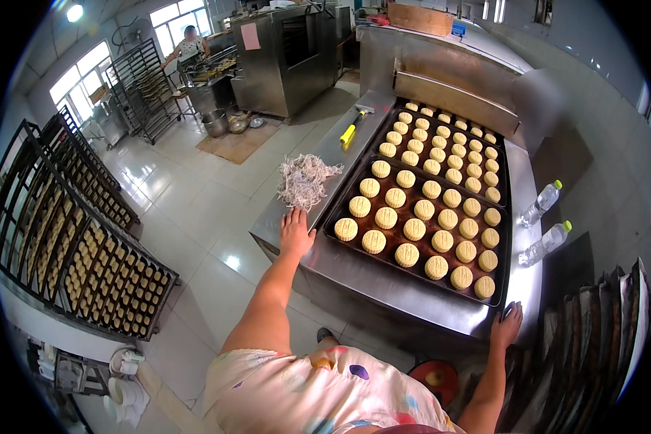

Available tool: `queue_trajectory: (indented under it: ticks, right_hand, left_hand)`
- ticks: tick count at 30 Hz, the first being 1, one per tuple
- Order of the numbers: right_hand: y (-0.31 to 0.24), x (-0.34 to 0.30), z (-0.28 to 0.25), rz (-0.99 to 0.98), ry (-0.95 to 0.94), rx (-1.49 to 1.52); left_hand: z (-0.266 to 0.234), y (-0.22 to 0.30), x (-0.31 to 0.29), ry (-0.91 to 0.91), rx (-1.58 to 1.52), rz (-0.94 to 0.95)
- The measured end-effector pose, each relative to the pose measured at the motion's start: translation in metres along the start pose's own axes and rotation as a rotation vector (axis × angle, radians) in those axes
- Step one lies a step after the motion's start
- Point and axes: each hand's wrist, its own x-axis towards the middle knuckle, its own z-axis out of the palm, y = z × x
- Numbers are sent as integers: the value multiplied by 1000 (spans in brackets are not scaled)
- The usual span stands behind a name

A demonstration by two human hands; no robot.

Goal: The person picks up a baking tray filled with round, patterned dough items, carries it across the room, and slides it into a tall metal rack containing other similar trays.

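Observation:
My left hand [296, 233] lies flat on the steel counter [383, 278], fingers spread, just below a crumpled, shredded whitish cloth [305, 181]. At the counter's near right edge rests my right hand [507, 325], fingers stretched out and holding nothing, close to the corner of the near baking tray [325, 230]. Rows of round, pale yellow mooncakes [414, 229] with pressed tops fill this dark tray. Behind it a second tray [375, 150] carries more of the same mooncakes, reaching back to the low metal opening [456, 101].
A yellow-handled scraper [349, 132] lies left of the trays. Two clear bottles [546, 244] stand on the right. Racks of filled trays [116, 278] are at the left, upright trays [593, 325] at the lower right. A person [191, 48] works far back beside a large steel machine [286, 61].

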Motion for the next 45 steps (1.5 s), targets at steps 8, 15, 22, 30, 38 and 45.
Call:
queue_trajectory:
  ticks: [8,15,22,30,38,45]
  right_hand:
    - [3,-2,5,3,10,24]
    - [3,-2,6,1,6,28]
    - [2,-4,7,35,7,49]
    - [4,-8,3,18,8,24]
    - [-4,-4,1,21,22,46]
    - [3,-7,5,45,18,20]
  left_hand:
    - [0,0,-2,-21,12,-10]
    - [2,0,-2,13,-6,0]
    - [2,-1,-1,-29,20,-10]
    - [8,0,0,18,-5,15]
    - [10,-7,-4,-13,3,6]
    - [9,-4,-4,11,-7,22]
